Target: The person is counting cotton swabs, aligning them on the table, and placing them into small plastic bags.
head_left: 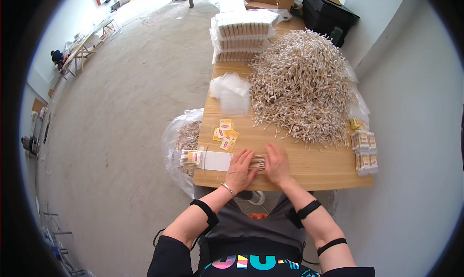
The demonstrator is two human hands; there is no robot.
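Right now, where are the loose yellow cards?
Head view: the yellow cards lie on the table near its left edge, between the clear plastic bags above and the white strip below, beyond the left hand.

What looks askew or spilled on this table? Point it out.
The yellow cards lie overlapped at mixed angles, unlike the packets grouped in rows at the right edge. At the lower fringe of the swab heap, a few loose swabs stick out onto bare wood, so it looks slightly spilled.
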